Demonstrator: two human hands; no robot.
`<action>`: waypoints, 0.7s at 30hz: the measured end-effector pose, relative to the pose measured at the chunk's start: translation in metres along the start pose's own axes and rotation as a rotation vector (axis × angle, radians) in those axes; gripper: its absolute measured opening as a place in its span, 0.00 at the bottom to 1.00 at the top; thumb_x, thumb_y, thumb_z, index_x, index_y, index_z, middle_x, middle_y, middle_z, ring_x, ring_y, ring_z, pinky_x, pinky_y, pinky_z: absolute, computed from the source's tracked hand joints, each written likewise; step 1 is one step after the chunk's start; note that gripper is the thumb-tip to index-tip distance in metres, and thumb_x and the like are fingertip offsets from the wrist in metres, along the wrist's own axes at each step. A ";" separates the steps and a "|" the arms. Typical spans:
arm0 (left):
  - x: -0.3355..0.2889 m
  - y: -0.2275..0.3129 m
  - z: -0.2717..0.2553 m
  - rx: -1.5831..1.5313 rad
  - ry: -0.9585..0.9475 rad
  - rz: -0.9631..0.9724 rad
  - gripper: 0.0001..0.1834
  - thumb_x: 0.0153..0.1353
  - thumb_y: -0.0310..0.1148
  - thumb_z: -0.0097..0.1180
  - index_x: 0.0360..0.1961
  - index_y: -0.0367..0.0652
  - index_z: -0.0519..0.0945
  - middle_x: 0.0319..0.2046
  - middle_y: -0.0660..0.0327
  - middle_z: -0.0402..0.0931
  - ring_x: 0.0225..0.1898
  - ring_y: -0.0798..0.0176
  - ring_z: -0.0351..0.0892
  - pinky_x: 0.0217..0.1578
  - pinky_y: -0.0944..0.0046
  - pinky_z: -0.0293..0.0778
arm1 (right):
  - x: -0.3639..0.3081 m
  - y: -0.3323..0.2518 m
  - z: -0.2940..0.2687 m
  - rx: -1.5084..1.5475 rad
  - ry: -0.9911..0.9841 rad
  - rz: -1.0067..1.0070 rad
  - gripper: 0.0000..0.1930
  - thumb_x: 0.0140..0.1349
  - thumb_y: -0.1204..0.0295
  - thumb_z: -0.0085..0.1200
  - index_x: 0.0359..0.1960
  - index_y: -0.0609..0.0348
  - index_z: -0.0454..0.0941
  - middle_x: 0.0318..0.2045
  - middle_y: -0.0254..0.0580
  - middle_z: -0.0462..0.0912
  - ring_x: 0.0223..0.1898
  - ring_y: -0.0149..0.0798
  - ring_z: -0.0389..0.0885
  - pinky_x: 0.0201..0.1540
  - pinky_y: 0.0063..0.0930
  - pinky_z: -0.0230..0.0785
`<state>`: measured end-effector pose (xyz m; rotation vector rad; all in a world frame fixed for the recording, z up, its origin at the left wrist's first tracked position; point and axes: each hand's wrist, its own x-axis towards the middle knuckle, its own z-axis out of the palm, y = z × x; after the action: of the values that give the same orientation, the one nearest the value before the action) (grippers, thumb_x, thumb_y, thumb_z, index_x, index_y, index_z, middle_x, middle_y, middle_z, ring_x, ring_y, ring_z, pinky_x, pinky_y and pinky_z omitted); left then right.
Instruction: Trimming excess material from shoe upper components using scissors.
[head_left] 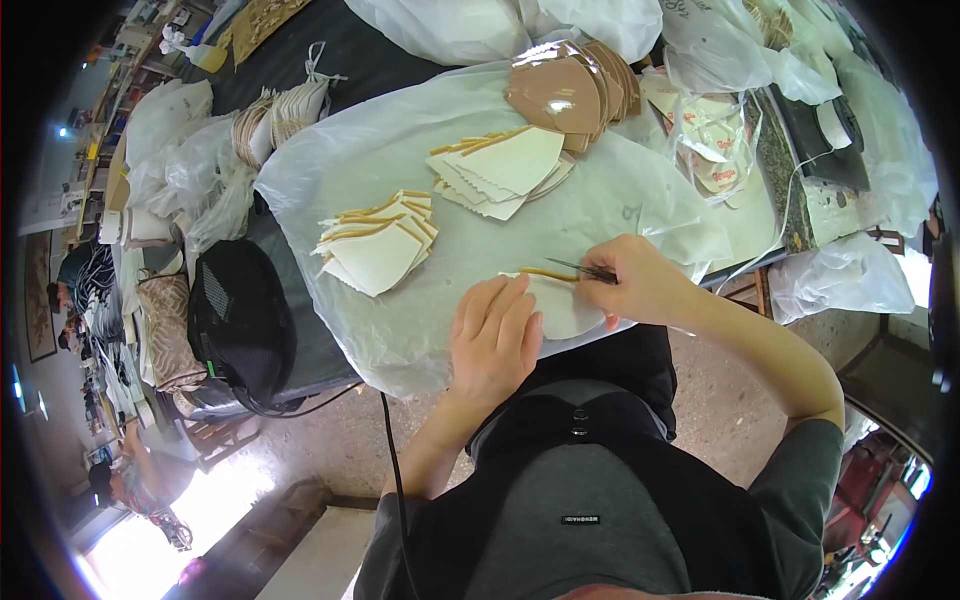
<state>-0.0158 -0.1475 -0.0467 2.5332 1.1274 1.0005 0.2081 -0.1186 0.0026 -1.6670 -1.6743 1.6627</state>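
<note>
Near the front edge of the table, my left hand (495, 335) lies flat with its fingers stretched over a white, fan-shaped cut piece (562, 308) that has a tan folded strip along its far edge. My right hand (632, 275) grips small dark scissors (592, 270), whose thin blades point left along that strip. My palm and fingers cover part of their handle. Beyond the left hand, a stack of similar white pieces with tan edges (378, 245) lies fanned out. Another white stack (505, 170) rests farther back, partly against glossy brown curved pieces (570, 90).
Translucent plastic sheeting (330, 160) covers the work surface. A black bag (240, 310) stands at the left edge, near tied bundles (280, 120). Bagged pieces (710, 140) and a white spool (832, 125) are at the right. A black cable (393, 455) hangs beside my left forearm.
</note>
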 end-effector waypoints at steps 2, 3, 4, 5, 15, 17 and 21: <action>-0.001 0.000 0.003 0.000 -0.017 -0.010 0.15 0.56 0.22 0.60 0.45 0.36 0.74 0.48 0.54 0.79 0.49 0.48 0.76 0.50 0.50 0.71 | 0.000 0.003 0.002 0.056 0.019 -0.015 0.11 0.59 0.73 0.52 0.25 0.72 0.77 0.15 0.44 0.79 0.17 0.35 0.83 0.21 0.25 0.71; -0.001 -0.001 0.004 0.002 -0.035 -0.023 0.15 0.56 0.22 0.59 0.45 0.37 0.74 0.48 0.54 0.79 0.49 0.48 0.76 0.50 0.50 0.71 | 0.001 0.005 0.002 0.056 0.021 -0.015 0.11 0.59 0.73 0.52 0.25 0.72 0.77 0.15 0.44 0.79 0.17 0.35 0.83 0.21 0.25 0.71; 0.000 0.000 0.004 -0.001 -0.036 -0.020 0.15 0.56 0.22 0.59 0.45 0.37 0.74 0.48 0.54 0.79 0.49 0.48 0.76 0.50 0.50 0.71 | 0.002 0.006 0.002 0.063 0.014 -0.011 0.11 0.59 0.73 0.52 0.25 0.72 0.78 0.16 0.44 0.79 0.17 0.35 0.83 0.21 0.25 0.71; 0.001 0.000 0.004 -0.020 -0.034 -0.045 0.15 0.56 0.22 0.58 0.46 0.37 0.75 0.48 0.54 0.79 0.48 0.49 0.76 0.51 0.51 0.70 | 0.002 0.007 0.001 0.071 0.007 -0.008 0.11 0.59 0.73 0.52 0.25 0.73 0.78 0.16 0.45 0.79 0.17 0.36 0.83 0.21 0.25 0.72; 0.009 0.008 0.004 0.036 -0.072 -0.115 0.19 0.51 0.22 0.56 0.47 0.36 0.80 0.46 0.57 0.77 0.47 0.51 0.74 0.50 0.53 0.68 | 0.002 0.006 0.000 0.039 0.002 -0.045 0.12 0.57 0.74 0.50 0.20 0.71 0.75 0.14 0.49 0.78 0.18 0.41 0.85 0.22 0.30 0.73; 0.009 0.006 0.003 0.035 -0.084 -0.108 0.20 0.50 0.22 0.57 0.47 0.37 0.80 0.46 0.57 0.77 0.47 0.51 0.74 0.50 0.53 0.68 | 0.002 0.006 -0.001 0.035 -0.015 -0.065 0.12 0.57 0.74 0.50 0.21 0.71 0.75 0.15 0.49 0.78 0.18 0.41 0.85 0.22 0.30 0.73; 0.011 0.006 0.002 0.134 -0.149 -0.031 0.20 0.50 0.23 0.57 0.48 0.41 0.81 0.46 0.58 0.76 0.47 0.52 0.74 0.51 0.52 0.68 | 0.003 0.009 -0.001 0.052 -0.014 -0.048 0.11 0.57 0.74 0.50 0.21 0.71 0.75 0.15 0.50 0.78 0.18 0.41 0.85 0.22 0.30 0.73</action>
<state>-0.0058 -0.1436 -0.0398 2.6333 1.2240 0.7372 0.2121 -0.1185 -0.0057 -1.5829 -1.6494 1.6846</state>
